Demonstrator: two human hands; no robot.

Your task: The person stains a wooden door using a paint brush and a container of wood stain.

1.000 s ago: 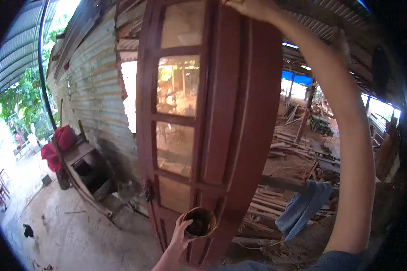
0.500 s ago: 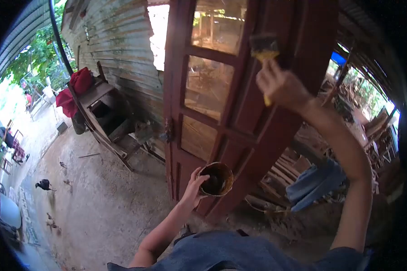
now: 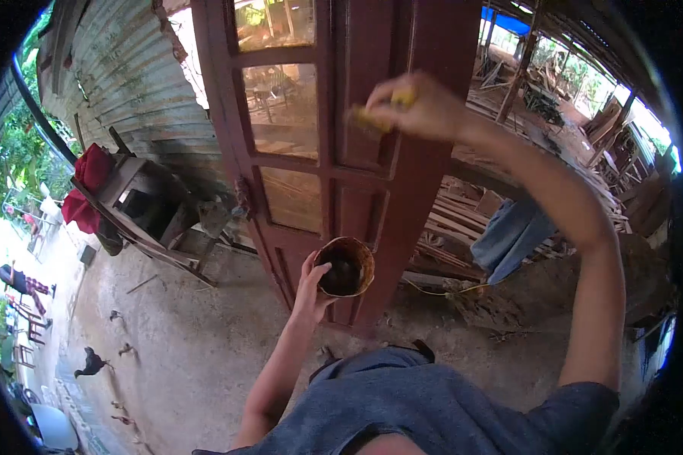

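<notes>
A tall reddish-brown wooden door (image 3: 410,189) with glass panes (image 3: 284,106) stands upright in front of me. My right hand (image 3: 425,108) is wrapped round the yellow handle of a paintbrush (image 3: 373,118), held at the recessed panel right of the middle pane. Motion blurs the brush, and its bristles hardly show. Lower down, my left hand (image 3: 310,287) grips a round paint container (image 3: 367,267) by its side, thumb over the rim. The container's mouth tilts toward me, showing a dark inside and a brown-stained rim. It overlaps the door's lower part in this view.
At left, a wooden stand (image 3: 129,182) bearing red cloth (image 3: 91,168) is near a corrugated metal wall (image 3: 121,76). A black hen (image 3: 91,362) and several chicks are on the concrete floor. Blue cloth (image 3: 512,235) hangs by stacked planks (image 3: 463,220) at right. A person (image 3: 24,284) is far left.
My right hand and the brush have moved down along the door's panel, from beside the upper pane to beside the middle one. The view has turned right; my left hand still holds the container.
</notes>
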